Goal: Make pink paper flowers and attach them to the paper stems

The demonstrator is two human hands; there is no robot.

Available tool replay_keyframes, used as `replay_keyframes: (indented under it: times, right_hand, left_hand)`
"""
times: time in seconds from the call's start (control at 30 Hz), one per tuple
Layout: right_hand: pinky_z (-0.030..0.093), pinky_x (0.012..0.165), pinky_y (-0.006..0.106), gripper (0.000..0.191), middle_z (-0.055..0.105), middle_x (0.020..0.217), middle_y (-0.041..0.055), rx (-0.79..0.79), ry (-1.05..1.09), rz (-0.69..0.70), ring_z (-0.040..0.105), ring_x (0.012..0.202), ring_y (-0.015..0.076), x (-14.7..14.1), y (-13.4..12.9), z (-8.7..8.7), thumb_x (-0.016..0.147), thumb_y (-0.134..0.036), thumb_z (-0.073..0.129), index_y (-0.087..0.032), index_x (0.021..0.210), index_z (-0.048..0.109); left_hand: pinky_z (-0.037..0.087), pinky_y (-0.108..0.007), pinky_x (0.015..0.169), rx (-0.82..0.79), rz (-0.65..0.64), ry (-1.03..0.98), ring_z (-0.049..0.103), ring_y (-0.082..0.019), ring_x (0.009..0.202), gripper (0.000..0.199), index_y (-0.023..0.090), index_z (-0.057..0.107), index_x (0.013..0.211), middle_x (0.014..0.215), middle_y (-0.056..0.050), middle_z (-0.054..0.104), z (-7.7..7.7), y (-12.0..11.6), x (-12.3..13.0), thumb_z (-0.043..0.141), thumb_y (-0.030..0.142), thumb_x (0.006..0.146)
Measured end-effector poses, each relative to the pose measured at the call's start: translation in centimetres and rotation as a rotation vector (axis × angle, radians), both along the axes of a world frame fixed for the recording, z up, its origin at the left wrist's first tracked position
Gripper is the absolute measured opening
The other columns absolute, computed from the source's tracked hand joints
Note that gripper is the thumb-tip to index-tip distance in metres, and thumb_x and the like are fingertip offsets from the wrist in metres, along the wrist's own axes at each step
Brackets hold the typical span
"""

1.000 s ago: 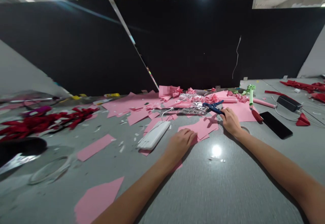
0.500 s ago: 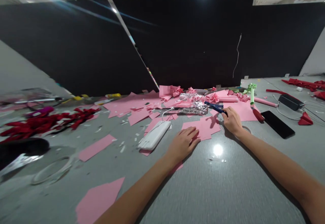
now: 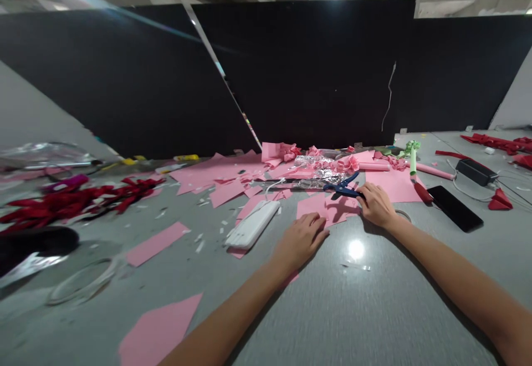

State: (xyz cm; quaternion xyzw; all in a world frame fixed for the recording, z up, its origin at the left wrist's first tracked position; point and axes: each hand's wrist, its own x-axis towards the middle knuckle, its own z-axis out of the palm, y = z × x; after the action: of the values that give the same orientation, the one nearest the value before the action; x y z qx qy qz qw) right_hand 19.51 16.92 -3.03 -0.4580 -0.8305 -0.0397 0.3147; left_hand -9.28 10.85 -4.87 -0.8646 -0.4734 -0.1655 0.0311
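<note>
My left hand (image 3: 300, 238) lies palm down on the grey table, its fingers on the near edge of a piece of pink paper (image 3: 312, 205). Blue-handled pliers (image 3: 343, 190) are in my right hand (image 3: 376, 204), which grips one handle. Their other handle sticks out free, spread away from the first, and the short jaws point left above the pink paper. Behind the pliers lies crumpled clear wrapping (image 3: 322, 169). To the left of my left hand rests a white power bank (image 3: 253, 225) with a cable.
A black phone (image 3: 455, 208), a red-handled tool (image 3: 423, 191) and a black adapter (image 3: 476, 172) lie to the right. Red fuzzy strips (image 3: 70, 202) and a tape roll (image 3: 83, 283) are at the left. Pink scraps and paper flowers line the black partition (image 3: 311, 78).
The pliers have turned in my right hand and their handles have spread apart. My right hand has shifted slightly toward me. My left hand stays nearly in place.
</note>
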Motion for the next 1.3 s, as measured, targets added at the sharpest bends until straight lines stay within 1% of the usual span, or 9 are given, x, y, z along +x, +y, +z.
replay_keyframes:
  times: [0.2,0.43,0.67,0.87,1.03,1.1,1.17,1.23,1.3]
  right_hand:
    - [0.042,0.09,0.04,0.015,0.071,0.114,0.0112,-0.026,-0.075,0.05,0.063,0.104,0.0297,-0.2,0.1,-0.3,0.105,-0.018,0.058,-0.02,0.117,0.068]
    - [0.043,0.089,0.041,0.017,0.069,0.115,0.0139,-0.028,-0.047,-0.03,0.062,0.104,0.0316,0.0,0.4,-0.4,0.108,-0.021,0.055,-0.019,0.12,0.068]
    - [0.043,0.091,0.041,0.019,0.07,0.117,0.0129,-0.044,-0.129,0.035,0.061,0.108,0.0309,-0.1,0.0,-0.1,0.108,-0.02,0.055,-0.02,0.122,0.068]
    - [0.045,0.093,0.041,0.016,0.07,0.116,0.0137,-0.086,-0.183,0.061,0.062,0.108,0.0299,-0.3,0.1,-0.2,0.106,-0.02,0.06,-0.018,0.119,0.071]
    - [0.047,0.095,0.037,0.013,0.072,0.115,0.0113,-0.145,-0.189,0.044,0.065,0.108,0.0268,-0.5,0.2,-0.4,0.105,-0.024,0.066,-0.02,0.114,0.074]
    - [0.047,0.099,0.036,0.015,0.073,0.118,0.0094,-0.169,-0.165,0.015,0.065,0.113,0.026,-0.3,0.5,-0.3,0.105,-0.03,0.068,-0.024,0.117,0.075]
    - [0.046,0.104,0.038,0.024,0.071,0.13,0.0106,-0.191,-0.118,-0.06,0.063,0.122,0.0269,0.5,1.3,0.0,0.107,-0.037,0.064,-0.024,0.126,0.073]
    - [0.045,0.11,0.044,0.037,0.065,0.144,0.0168,-0.223,-0.072,-0.174,0.059,0.132,0.0313,2.2,2.4,0.3,0.107,-0.041,0.063,-0.02,0.138,0.068]
    - [0.041,0.114,0.052,0.054,0.058,0.153,0.0231,-0.274,-0.053,-0.271,0.052,0.142,0.0386,4.4,3.5,0.5,0.1,-0.045,0.073,-0.015,0.144,0.063]
  left_hand:
    - [0.049,-0.051,0.118,-0.003,-0.044,-0.029,0.061,-0.033,0.139,0.043,0.019,0.064,0.143,0.151,-0.017,0.065,-0.6,0.6,-0.2,0.049,0.043,0.111]
    - [0.052,-0.053,0.114,-0.006,-0.033,-0.034,0.064,-0.034,0.134,0.04,0.019,0.066,0.14,0.146,-0.017,0.067,-0.5,0.4,-0.2,0.05,0.042,0.111]
    - [0.055,-0.047,0.107,0.0,-0.049,-0.042,0.067,-0.03,0.121,0.035,0.023,0.067,0.135,0.131,-0.013,0.069,0.0,0.2,0.2,0.047,0.04,0.111]
    - [0.051,-0.048,0.117,0.005,-0.073,-0.049,0.064,-0.031,0.135,0.04,0.021,0.067,0.139,0.147,-0.014,0.067,-0.4,0.5,-0.1,0.046,0.042,0.112]
    - [0.051,-0.052,0.117,0.022,-0.079,-0.067,0.065,-0.032,0.135,0.045,0.021,0.069,0.14,0.146,-0.015,0.069,-0.8,0.8,-0.4,0.043,0.046,0.112]
    - [0.052,-0.053,0.116,0.027,-0.082,-0.067,0.065,-0.033,0.135,0.046,0.02,0.069,0.139,0.146,-0.015,0.069,-0.8,0.9,-0.4,0.042,0.047,0.112]
    - [0.053,-0.053,0.114,0.028,-0.085,-0.061,0.066,-0.033,0.134,0.047,0.02,0.07,0.138,0.145,-0.016,0.07,-0.8,0.9,-0.5,0.042,0.047,0.112]
    - [0.054,-0.053,0.113,0.028,-0.084,-0.053,0.066,-0.033,0.133,0.046,0.02,0.07,0.138,0.144,-0.016,0.071,-0.8,0.9,-0.5,0.041,0.046,0.112]
    - [0.054,-0.054,0.114,0.027,-0.08,-0.046,0.066,-0.033,0.134,0.046,0.02,0.07,0.138,0.145,-0.016,0.07,-0.9,0.9,-0.5,0.042,0.046,0.112]
